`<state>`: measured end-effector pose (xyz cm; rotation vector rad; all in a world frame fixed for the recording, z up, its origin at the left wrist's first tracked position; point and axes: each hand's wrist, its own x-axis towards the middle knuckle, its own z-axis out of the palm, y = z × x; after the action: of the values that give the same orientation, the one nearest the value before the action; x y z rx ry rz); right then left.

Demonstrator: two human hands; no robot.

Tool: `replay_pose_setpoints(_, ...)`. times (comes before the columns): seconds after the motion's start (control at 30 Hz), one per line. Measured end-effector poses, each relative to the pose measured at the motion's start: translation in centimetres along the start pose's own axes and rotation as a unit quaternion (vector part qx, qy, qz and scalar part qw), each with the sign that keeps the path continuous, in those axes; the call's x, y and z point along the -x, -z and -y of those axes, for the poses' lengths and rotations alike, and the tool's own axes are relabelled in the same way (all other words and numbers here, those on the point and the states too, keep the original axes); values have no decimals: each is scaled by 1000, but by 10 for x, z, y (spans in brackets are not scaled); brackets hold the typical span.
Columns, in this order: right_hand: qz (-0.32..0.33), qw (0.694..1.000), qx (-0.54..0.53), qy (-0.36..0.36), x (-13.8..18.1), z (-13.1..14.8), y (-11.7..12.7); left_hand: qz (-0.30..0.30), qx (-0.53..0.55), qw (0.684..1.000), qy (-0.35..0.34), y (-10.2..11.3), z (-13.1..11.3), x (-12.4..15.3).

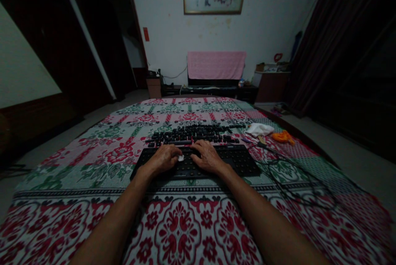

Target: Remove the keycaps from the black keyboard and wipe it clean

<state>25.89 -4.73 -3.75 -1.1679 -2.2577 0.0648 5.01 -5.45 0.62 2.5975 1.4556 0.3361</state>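
Observation:
A black keyboard with its keycaps off lies in front of me, rows of small round key posts showing. My left hand is over its left half, thumb and fingers closed on a small white wad, perhaps tissue or cotton. Resting on the keyboard's middle, my right hand has its fingers stretched and apart and holds nothing that I can see. Loose black keycaps lie in rows just beyond the keyboard.
Right of the keycaps are a white cloth, an orange cloth and some slim tools. A black cable lies in loops at the right. A patterned cloth covers the table.

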Motion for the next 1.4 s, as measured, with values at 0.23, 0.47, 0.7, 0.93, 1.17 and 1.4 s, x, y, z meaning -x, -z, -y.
replay_pose_setpoints(0.23, -1, 1000, -5, -3, -1, 0, -1, 15, 30, 998, 51, 13, -2, 4)
replay_pose_setpoints(0.47, -8, 1000, 3, 3, 0, -3, -3, 22, 24, 999, 8, 4, -4, 2)
replay_pose_setpoints(0.7, 3, 1000, 0, -1, 0, -1, 0, 8, 35, 999, 3, 5, -3, 3)
replay_pose_setpoints(0.93, 14, 1000, -2, -3, -1, -1, 0, -10, -56, 997, -56, -10, -13, 1)
replay_pose_setpoints(1.17, 12, 1000, 5, -3, -2, -1, 0, 11, -49, 998, -23, 5, -13, 5)
replay_pose_setpoints(1.4, 5, 1000, 2, -3, -1, -1, -2, 11, 8, 999, -50, 1, -21, 1)
